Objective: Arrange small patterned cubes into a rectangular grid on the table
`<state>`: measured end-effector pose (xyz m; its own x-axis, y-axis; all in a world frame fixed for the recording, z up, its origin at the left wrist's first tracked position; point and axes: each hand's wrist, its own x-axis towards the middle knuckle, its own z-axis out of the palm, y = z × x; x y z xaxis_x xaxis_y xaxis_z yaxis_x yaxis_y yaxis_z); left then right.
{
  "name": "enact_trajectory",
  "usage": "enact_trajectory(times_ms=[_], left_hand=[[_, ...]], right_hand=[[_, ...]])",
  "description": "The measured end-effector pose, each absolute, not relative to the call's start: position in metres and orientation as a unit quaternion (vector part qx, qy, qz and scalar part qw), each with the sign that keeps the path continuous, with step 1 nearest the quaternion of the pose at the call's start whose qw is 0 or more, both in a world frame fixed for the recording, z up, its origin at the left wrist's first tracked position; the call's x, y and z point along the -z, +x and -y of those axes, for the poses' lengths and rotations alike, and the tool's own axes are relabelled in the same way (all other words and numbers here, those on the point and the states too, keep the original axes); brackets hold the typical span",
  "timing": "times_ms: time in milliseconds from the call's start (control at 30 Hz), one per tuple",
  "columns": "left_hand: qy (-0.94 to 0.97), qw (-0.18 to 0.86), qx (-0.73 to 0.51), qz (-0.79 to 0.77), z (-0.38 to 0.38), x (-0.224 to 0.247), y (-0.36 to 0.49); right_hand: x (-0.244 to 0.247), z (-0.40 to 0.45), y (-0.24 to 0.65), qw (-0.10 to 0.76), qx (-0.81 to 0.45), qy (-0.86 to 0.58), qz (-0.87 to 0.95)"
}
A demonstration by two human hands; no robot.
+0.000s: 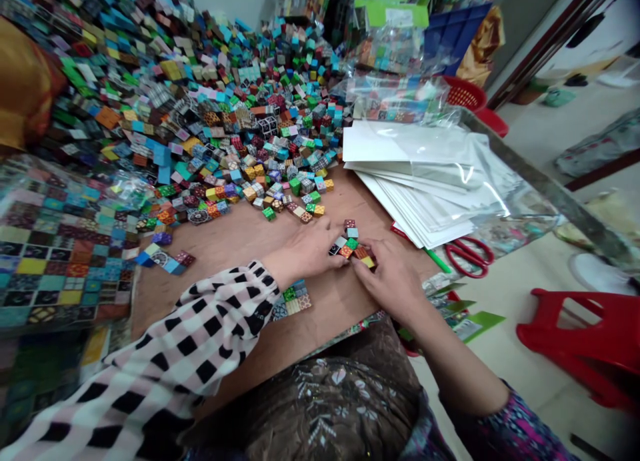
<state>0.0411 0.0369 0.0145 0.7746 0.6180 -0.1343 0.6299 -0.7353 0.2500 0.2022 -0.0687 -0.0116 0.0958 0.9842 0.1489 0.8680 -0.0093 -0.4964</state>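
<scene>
Several small patterned cubes (345,251) lie together on the brown board, between my two hands. My left hand (313,248), coming from a checked sleeve, has its thumb and fingers around the left side of these cubes. On their right, my right hand (389,274) pinches the orange and yellow cubes (364,256) between thumb and forefinger. Two more cubes, one dark red and one pale blue (353,232), touch the cluster at its top. Beside my left wrist sits a flat block of joined cubes (299,297), partly hidden by the sleeve.
A large heap of loose cubes (210,108) covers the back. White cards (425,181) in clear plastic lie at the right, near red scissors (470,256) and a green pen (438,260). Bagged cubes (55,254) are at the left; a red stool (590,334) stands on the floor.
</scene>
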Motion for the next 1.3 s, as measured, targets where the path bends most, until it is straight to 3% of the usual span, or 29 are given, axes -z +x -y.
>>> enact_trajectory(times_ms=[500,767,1300], left_hand=[[0.936,0.153,0.057,-0.311,-0.036,-0.029,0.037],[0.933,0.175,0.065,-0.309,-0.033,-0.034,0.038],[0.907,0.196,0.049,-0.370,-0.035,-0.027,0.040]], right_hand=[[0.006,0.075,0.226,0.172,-0.068,-0.656,0.732],[0.012,0.076,0.219,0.256,-0.179,-0.726,0.613],[0.001,0.079,0.213,0.186,-0.168,-0.677,0.692]])
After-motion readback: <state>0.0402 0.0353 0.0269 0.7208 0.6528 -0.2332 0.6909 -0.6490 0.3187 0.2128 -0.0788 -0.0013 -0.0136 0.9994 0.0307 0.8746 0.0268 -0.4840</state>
